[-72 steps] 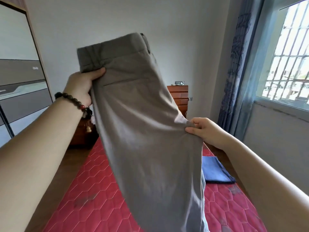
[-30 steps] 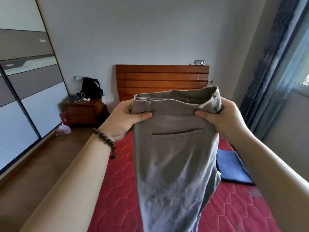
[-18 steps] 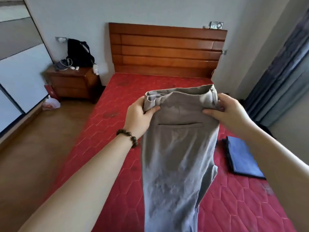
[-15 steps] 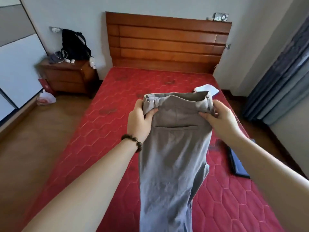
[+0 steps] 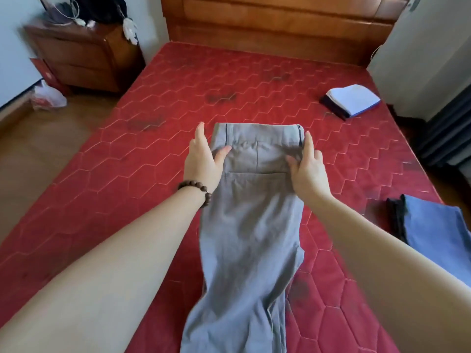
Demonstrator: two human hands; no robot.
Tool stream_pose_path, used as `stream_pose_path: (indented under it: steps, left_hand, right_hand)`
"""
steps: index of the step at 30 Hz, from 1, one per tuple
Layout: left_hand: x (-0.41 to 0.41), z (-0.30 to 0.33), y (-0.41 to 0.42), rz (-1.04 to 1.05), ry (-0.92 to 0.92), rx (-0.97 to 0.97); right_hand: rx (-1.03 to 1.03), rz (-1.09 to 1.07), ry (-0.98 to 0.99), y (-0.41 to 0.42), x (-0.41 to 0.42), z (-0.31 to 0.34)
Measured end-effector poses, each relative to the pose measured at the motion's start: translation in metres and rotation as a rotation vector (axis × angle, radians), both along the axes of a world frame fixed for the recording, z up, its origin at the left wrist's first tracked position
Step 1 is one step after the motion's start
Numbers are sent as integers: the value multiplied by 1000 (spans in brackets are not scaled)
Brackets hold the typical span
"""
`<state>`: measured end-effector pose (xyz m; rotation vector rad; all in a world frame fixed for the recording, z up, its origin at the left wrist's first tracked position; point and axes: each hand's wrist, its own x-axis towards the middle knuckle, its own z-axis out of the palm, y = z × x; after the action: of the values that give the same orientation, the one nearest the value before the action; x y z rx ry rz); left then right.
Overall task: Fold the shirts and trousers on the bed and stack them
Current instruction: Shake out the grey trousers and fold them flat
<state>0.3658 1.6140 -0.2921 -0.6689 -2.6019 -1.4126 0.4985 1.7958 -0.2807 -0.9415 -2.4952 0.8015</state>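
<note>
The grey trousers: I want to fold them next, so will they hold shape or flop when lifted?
Likely floppy: the grey trousers lie creased and draped on the red mattress. Probably light, since the left hand and right hand manage the waistband with fingertips.

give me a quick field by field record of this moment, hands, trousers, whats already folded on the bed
left hand: on the left side of the waistband, thumb on top of the cloth
right hand: on the right side of the waistband, thumb on top of the cloth
grey trousers: laid lengthwise on the bed, waistband toward the headboard, back pocket facing up, legs not yet folded
bed: red quilted mattress
blue folded garment: near right edge of the bed
white and dark folded stack: far right of the bed
bracelet: beads, on the left wrist
</note>
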Motion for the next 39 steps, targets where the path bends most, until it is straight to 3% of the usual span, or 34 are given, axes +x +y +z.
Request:
stream_pose_path:
  steps: [3,7,12,16,23,29,31,33,36,39]
  left_hand:
    - [-17,-57,-5,1,-240,-255]
    - [-5,-134,-24,-32,-491,-459]
    - [11,-198,-29,49,-662,-499]
    - [5,-221,-25,110,-580,-461]
    - [6,-244,-16,-29,-416,-286]
    - [-27,-237,14,21,-249,-267]
    - [-43,-234,26,86,-254,-369]
    - [-45,-235,28,148,-159,-591]
    - [-21,-242,24,-72,51,-757]
    - [24,-257,20,-326,78,-883]
  right_hand:
    - [7,54,-422,31,-3,-46]
    - [-93,92,-545,46,17,-113]
    - [-265,73,-603,36,21,-185]
    - [-346,-13,-560,20,6,-222]
    - [-235,66,-433,-7,-22,-252]
    - [-105,74,-254,21,-53,-240]
    - [-59,29,-432,34,-69,-236]
    - [123,42,-619,33,-73,-236]
    - [346,213,-513,1,-66,-244]
    - [335,416,-476,-47,-48,-262]
